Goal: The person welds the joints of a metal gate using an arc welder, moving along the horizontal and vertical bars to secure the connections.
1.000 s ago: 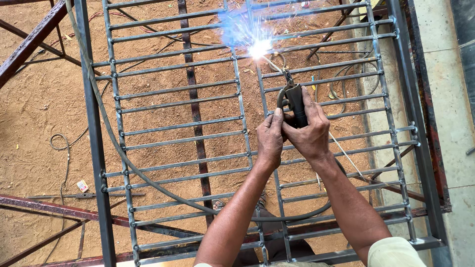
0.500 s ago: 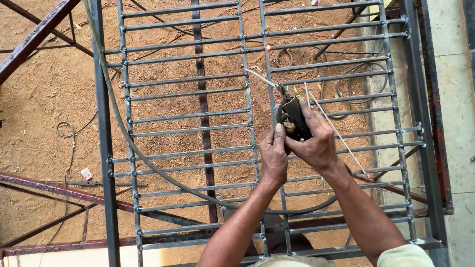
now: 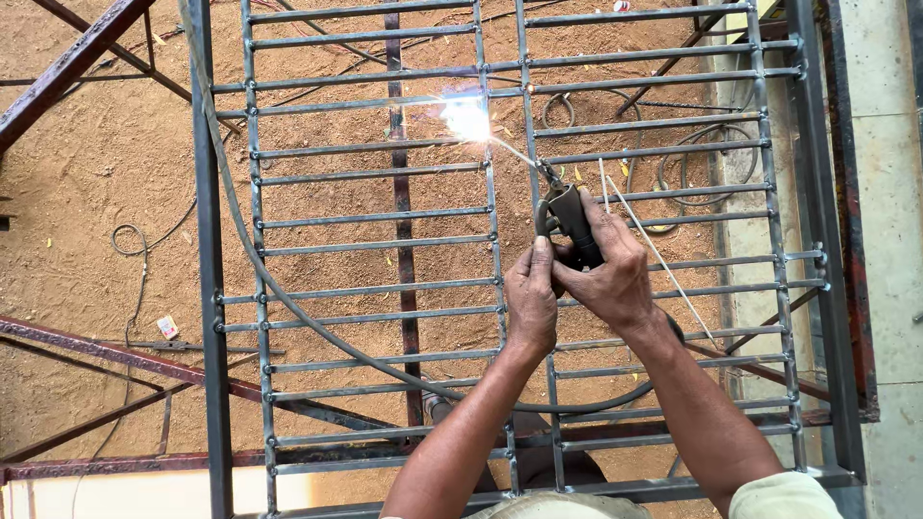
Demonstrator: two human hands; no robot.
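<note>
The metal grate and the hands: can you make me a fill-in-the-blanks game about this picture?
1. The right hand grips a dark electrode ____.
2. The left hand touches the right one, so ____ hands steady the tool.
3. A bright ____ glows at the rod's tip on the metal grate.
4. A dark cable curves ____ the grate's bars.

Missing words: holder; both; spark; across

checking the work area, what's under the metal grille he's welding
Through the metal grille: sandy ground, a dark cable, rusty beams. Both hands and forearms hide what lies beneath them.
</note>
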